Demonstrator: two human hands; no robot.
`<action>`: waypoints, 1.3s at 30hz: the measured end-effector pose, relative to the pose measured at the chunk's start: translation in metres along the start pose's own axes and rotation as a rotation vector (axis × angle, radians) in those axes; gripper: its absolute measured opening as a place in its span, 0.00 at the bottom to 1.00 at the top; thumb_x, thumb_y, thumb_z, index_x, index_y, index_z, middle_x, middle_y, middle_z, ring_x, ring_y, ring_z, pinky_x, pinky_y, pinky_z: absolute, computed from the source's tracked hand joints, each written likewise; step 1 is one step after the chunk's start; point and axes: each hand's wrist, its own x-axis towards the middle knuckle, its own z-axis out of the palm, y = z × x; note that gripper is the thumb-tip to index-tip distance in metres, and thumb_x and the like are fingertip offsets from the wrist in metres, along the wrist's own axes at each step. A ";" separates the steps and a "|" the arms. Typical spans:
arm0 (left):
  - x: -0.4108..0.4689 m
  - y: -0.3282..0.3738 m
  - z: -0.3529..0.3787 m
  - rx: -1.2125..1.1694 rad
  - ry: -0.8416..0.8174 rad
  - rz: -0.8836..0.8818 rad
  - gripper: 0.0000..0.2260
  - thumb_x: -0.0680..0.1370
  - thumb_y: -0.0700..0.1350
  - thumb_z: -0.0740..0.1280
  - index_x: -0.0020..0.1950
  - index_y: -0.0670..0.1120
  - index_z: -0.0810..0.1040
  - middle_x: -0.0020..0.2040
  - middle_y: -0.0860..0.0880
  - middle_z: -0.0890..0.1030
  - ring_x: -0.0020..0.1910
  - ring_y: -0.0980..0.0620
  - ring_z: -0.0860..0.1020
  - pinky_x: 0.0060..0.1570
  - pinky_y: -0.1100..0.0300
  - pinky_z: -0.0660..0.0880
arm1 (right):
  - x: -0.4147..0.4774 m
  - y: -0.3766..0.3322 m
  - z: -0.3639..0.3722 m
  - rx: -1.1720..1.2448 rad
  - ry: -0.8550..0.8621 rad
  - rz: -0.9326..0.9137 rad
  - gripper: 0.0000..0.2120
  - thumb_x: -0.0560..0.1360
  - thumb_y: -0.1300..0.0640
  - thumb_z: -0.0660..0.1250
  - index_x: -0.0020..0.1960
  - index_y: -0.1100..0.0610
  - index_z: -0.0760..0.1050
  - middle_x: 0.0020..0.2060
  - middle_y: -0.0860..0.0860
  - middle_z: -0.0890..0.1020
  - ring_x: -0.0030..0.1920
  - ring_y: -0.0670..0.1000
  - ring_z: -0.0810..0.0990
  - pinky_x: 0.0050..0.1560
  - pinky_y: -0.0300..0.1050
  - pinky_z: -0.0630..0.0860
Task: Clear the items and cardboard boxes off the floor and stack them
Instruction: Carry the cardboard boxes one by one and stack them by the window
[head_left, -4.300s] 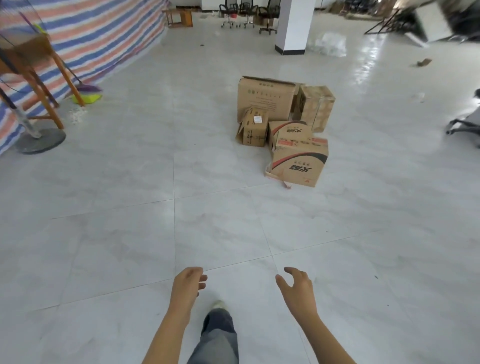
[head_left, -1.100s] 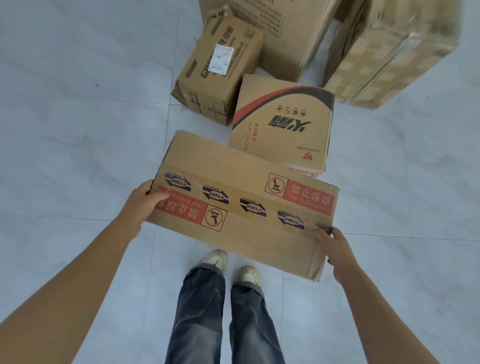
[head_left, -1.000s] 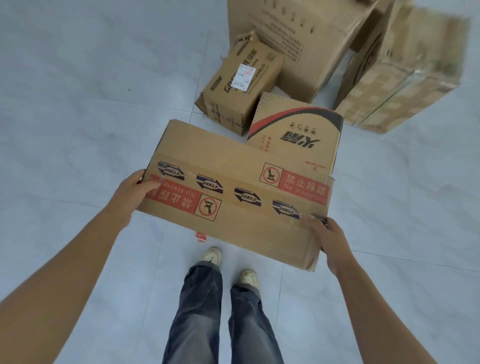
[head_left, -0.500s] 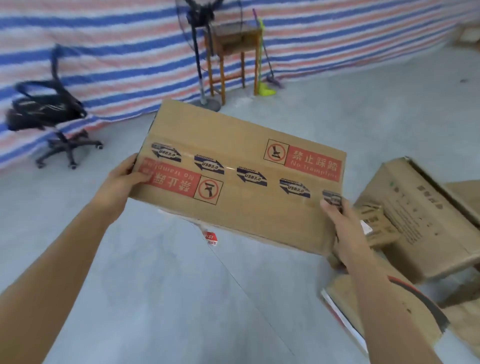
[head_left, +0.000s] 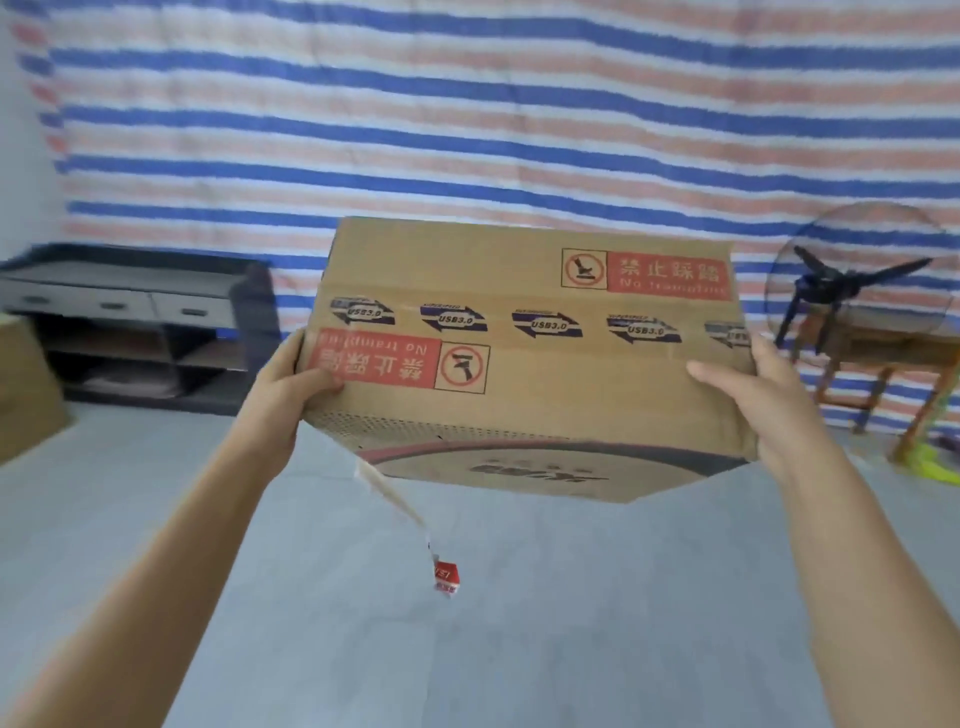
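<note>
**A:** Where is the cardboard box (head_left: 524, 364)?

**B:** Up in the air in front of the person, well off the floor (head_left: 519, 649), carried between both hands. The striped tarp (head_left: 467, 104) hangs behind it. The long top face tilts toward the camera and shows two red "No trampling" labels, with a row of USB 3.0 arrows along the tape seam.

**A:** How does the left hand (head_left: 291, 395) hold it?

**B:** It clamps the box's left end. The thumb is bent over the top face, on the edge of the red label, and the palm presses the end wall. The fingers pass beneath the box, out of sight.

**A:** And the right hand (head_left: 763, 400)?

**B:** Much the same at the right end. The thumb lies stretched along the top face and the palm sits against the corner. Its fingers are hidden behind the box. They probably wrap the far side, but the view does not show it.

**A:** Anything loose?

**B:** A strip of tape (head_left: 395, 499) hangs from the box's lower left corner. It ends in a small red tag (head_left: 447, 576) that dangles in the air.

**A:** What stands around?

**B:** At the left, a low grey cabinet (head_left: 130, 312) with drawers and open shelves stands against the tarp. At the right, a fan (head_left: 852, 280) with dark blades overlaps a wooden stool (head_left: 883, 353); both are blurred.
</note>
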 end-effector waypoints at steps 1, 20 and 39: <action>0.001 0.006 -0.022 0.020 0.054 0.022 0.19 0.63 0.39 0.62 0.51 0.53 0.74 0.41 0.57 0.81 0.40 0.58 0.78 0.39 0.65 0.73 | 0.009 -0.007 0.027 0.012 -0.041 -0.024 0.20 0.73 0.58 0.69 0.63 0.51 0.69 0.51 0.46 0.77 0.49 0.46 0.76 0.41 0.43 0.72; 0.133 -0.007 -0.165 0.271 0.641 -0.148 0.18 0.75 0.33 0.61 0.63 0.48 0.71 0.49 0.49 0.80 0.44 0.49 0.77 0.43 0.56 0.72 | 0.218 0.022 0.361 0.089 -0.654 -0.033 0.13 0.74 0.51 0.67 0.56 0.52 0.70 0.51 0.53 0.78 0.54 0.56 0.75 0.53 0.53 0.73; 0.204 -0.009 -0.338 0.280 1.088 -0.137 0.23 0.61 0.41 0.63 0.56 0.49 0.76 0.48 0.48 0.81 0.46 0.48 0.77 0.39 0.57 0.74 | 0.255 -0.021 0.712 0.129 -1.078 -0.142 0.21 0.76 0.45 0.63 0.65 0.54 0.69 0.57 0.53 0.74 0.56 0.55 0.71 0.50 0.49 0.66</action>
